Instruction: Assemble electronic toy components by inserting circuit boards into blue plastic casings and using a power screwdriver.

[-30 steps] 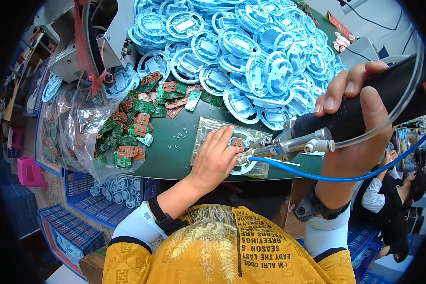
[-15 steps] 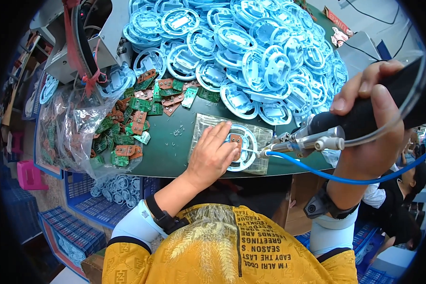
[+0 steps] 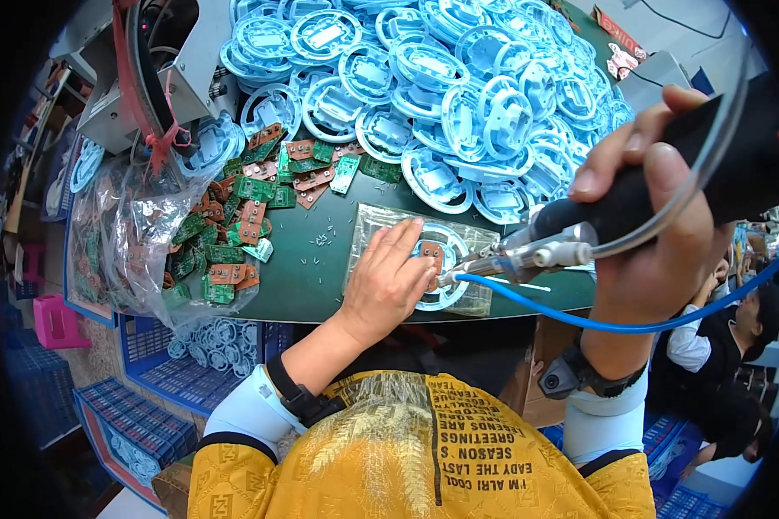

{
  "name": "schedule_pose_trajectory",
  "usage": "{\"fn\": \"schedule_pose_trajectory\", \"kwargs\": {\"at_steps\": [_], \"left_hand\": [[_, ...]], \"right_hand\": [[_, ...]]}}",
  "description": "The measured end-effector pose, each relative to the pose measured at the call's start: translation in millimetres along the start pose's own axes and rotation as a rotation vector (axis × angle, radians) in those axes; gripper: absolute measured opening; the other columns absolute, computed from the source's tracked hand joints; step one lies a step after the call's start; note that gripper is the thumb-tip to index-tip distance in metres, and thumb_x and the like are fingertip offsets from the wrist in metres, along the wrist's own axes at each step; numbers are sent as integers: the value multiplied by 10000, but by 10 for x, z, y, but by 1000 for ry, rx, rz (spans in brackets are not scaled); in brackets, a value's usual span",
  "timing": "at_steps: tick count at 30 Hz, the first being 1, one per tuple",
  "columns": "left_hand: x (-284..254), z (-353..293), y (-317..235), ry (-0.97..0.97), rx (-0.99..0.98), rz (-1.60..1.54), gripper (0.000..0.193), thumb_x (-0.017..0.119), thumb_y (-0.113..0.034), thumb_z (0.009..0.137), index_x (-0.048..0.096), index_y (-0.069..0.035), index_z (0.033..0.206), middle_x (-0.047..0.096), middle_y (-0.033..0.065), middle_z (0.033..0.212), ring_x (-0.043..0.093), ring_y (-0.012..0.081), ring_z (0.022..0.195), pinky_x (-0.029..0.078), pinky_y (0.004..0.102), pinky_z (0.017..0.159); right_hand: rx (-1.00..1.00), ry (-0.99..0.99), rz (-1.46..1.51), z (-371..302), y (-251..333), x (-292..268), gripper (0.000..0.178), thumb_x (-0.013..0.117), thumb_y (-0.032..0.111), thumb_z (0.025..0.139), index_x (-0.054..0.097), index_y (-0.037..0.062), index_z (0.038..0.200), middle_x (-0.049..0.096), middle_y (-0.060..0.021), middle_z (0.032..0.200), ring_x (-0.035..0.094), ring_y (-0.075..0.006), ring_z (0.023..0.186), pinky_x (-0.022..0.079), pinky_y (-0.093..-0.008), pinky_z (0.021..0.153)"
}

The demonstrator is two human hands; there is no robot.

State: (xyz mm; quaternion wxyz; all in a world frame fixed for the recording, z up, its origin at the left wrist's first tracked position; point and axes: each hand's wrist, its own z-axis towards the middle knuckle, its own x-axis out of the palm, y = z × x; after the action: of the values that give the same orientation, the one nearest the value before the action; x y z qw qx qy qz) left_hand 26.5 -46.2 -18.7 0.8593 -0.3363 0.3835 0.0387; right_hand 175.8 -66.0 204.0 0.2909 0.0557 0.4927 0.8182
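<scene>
A light-blue round plastic housing lies on a pad wrapped in clear tape, with a small brown circuit board set inside it. My left hand rests across the housing's left side, fingers stretched out flat, the fingertips by the board. In my right hand is a black powered screwdriver, my fingers wrapped round its body. Its metal nose slants down to the left, and the tip meets the board's lower right edge. A blue air hose and a clear tube run from the tool.
A large heap of light-blue housings covers the table's far side. Brown and green circuit boards spill from a clear plastic bag on the left. Small loose screws lie between. A metal machine stands far left; a co-worker is at right.
My right hand has brought the screwdriver left and slightly down, so its tip now reaches the board. My left hand stays in place on the housing.
</scene>
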Motion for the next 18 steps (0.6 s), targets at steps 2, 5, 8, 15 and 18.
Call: {"fn": "schedule_pose_trajectory", "kwargs": {"at_steps": [2, 5, 8, 15, 18], "left_hand": [[-13, -4, -6, 4, -9, -3, 171, 684, -120, 814, 609, -39, 945, 513, 243, 1328, 502, 373, 1228, 380, 479, 1030], [5, -23, 15, 4, -1, 2, 202, 685, -101, 795, 609, -42, 973, 506, 242, 1335, 497, 374, 1235, 377, 479, 1033], [21, -28, 24, 5, 0, -1, 234, 683, -87, 780, 609, -46, 998, 503, 241, 1339, 491, 374, 1242, 374, 480, 1036], [22, -32, 23, 9, -5, -3, 239, 681, -87, 783, 610, -44, 1007, 496, 240, 1351, 487, 375, 1248, 376, 483, 1034], [17, -31, 24, 4, -6, 2, 224, 681, -92, 788, 609, -41, 994, 497, 242, 1349, 489, 376, 1245, 377, 483, 1032]], "right_hand": [[-92, 63, 213, -26, -89, -50, 427, 544, 119, 827, 477, -109, 1183, 493, -119, 831, 590, -197, 604, 513, -292, 546], [-148, 80, 256, -7, -205, -47, 437, 567, 111, 815, 483, -119, 1177, 504, -122, 820, 598, -200, 591, 520, -289, 537], [-143, 78, 243, -18, -217, -70, 448, 578, 106, 809, 480, -123, 1181, 504, -120, 818, 597, -197, 583, 520, -288, 534], [-111, 6, 159, 10, -275, -13, 431, 574, 109, 810, 483, -118, 1164, 502, -117, 807, 594, -188, 585, 517, -284, 533], [-98, 18, 168, -5, -295, -22, 417, 571, 110, 812, 482, -108, 1156, 505, -120, 811, 587, -186, 590, 511, -283, 532]]}}
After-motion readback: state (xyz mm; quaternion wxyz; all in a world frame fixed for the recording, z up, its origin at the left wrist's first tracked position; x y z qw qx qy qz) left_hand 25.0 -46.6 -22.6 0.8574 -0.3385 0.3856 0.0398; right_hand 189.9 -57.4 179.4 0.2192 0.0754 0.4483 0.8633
